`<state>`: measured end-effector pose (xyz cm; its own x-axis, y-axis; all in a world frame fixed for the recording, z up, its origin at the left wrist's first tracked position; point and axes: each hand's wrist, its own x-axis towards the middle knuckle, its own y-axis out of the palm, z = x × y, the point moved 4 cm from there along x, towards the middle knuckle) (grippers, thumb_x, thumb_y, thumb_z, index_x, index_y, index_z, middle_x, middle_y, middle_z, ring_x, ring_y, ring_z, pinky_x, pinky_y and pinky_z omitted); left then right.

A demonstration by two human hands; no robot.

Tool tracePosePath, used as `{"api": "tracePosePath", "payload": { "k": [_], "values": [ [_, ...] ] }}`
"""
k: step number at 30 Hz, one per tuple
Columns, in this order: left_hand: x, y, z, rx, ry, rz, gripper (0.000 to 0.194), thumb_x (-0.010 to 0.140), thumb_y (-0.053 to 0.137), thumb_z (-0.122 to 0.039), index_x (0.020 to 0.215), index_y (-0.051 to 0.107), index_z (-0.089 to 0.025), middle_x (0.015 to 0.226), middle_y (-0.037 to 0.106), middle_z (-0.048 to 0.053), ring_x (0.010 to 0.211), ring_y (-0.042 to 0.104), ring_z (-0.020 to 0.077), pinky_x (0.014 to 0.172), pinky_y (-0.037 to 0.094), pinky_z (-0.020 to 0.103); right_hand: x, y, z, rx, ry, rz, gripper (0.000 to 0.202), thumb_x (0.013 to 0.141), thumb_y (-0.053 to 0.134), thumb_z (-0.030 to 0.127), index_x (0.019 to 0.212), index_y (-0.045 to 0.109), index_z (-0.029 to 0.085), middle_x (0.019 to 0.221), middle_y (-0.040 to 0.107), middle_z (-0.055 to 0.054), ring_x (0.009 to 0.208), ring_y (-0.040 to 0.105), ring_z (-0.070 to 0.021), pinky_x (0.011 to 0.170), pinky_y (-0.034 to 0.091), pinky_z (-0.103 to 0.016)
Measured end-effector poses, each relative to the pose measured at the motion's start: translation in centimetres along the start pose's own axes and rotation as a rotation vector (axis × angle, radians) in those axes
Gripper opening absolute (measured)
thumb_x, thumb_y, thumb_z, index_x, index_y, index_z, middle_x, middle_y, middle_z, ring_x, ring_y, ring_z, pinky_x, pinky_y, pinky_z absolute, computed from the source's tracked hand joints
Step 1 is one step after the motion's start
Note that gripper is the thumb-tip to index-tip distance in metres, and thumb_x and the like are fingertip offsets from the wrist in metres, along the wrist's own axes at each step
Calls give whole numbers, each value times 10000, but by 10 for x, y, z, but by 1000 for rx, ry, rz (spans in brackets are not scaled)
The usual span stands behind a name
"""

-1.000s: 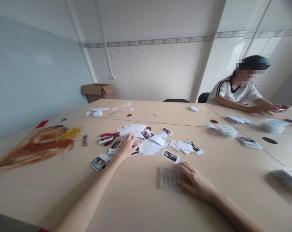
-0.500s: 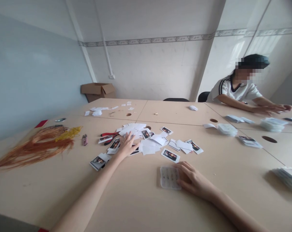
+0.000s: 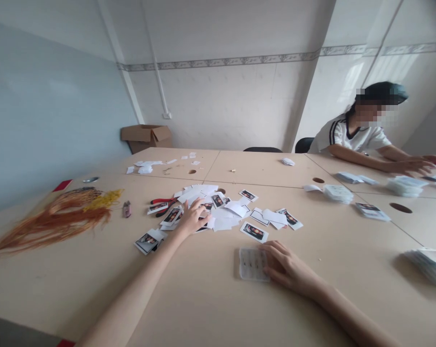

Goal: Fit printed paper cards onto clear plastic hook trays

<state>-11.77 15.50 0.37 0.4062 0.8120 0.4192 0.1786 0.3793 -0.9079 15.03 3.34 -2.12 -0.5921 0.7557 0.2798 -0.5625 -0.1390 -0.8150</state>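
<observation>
My left hand [image 3: 193, 218] rests on a loose pile of white cards [image 3: 223, 222], its fingers spread and bent over the paper. Several cards around it are face up with dark printed pictures, such as the photo card [image 3: 254, 232] to its right. Closer to me, my right hand [image 3: 288, 266] holds the right side of a small clear plastic box [image 3: 253, 264], thumb at the near edge and fingers at the far edge. Tiny pieces lie in rows within the box, too small to name. Red-handled pliers [image 3: 162, 210] lie partly under cards beyond my left hand.
Bundles of orange and yellow strands [image 3: 69, 209] spread over the left of the table, near a small pink-handled tool [image 3: 126, 209]. Bagged stacks [image 3: 338, 193] stand at the right, where a co-worker [image 3: 358, 130] sits. A cardboard box [image 3: 145, 137] is behind the table.
The fingers of my left hand have shifted slightly, and a picture card beside them shows more. My right hand stays at the plastic box. The co-worker's hands have moved a little right.
</observation>
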Motion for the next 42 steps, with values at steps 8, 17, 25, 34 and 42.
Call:
{"api": "tracePosePath", "payload": {
  "k": [8, 17, 25, 34, 42],
  "values": [
    [3, 1, 0, -5, 39, -12, 278, 796, 362, -204, 950, 593, -203, 996, 599, 46, 923, 518, 199, 841, 352, 349, 1, -1, 1, 7, -3, 3, 335, 792, 460, 242, 1120, 423, 190, 1073, 477, -90, 1004, 440, -206, 855, 394, -342],
    [2, 12, 11, 18, -77, -40, 315, 757, 344, -104, 999, 531, -178, 1009, 614, 73, 955, 532, 212, 871, 311, 388, 0, 0, 1, 11, -1, 10, 345, 793, 460, 238, 1133, 414, 202, 1088, 469, -82, 1015, 428, -201, 871, 381, -339],
    [1, 10, 13, 42, -118, -53, 265, 746, 401, -154, 975, 531, -179, 968, 613, 83, 943, 527, 218, 815, 359, 349, -1, 0, 1, 11, -12, 1, 355, 794, 465, 241, 1143, 410, 204, 1093, 469, -84, 1015, 432, -202, 868, 386, -337],
    [-1, 10, 15, 57, -198, -49, 244, 747, 433, -209, 978, 511, -190, 992, 602, 87, 953, 518, 238, 866, 312, 402, -1, 0, -1, 9, -4, 2, 357, 792, 464, 238, 1144, 413, 204, 1096, 469, -86, 1027, 429, -205, 873, 385, -342],
    [-2, 9, 17, 53, -219, -54, 254, 732, 447, -213, 982, 486, -190, 992, 574, 90, 979, 490, 258, 867, 296, 435, -2, 2, -1, 4, -7, 10, 348, 801, 455, 234, 1144, 404, 201, 1099, 460, -82, 1026, 421, -197, 878, 378, -339]
  ]
}}
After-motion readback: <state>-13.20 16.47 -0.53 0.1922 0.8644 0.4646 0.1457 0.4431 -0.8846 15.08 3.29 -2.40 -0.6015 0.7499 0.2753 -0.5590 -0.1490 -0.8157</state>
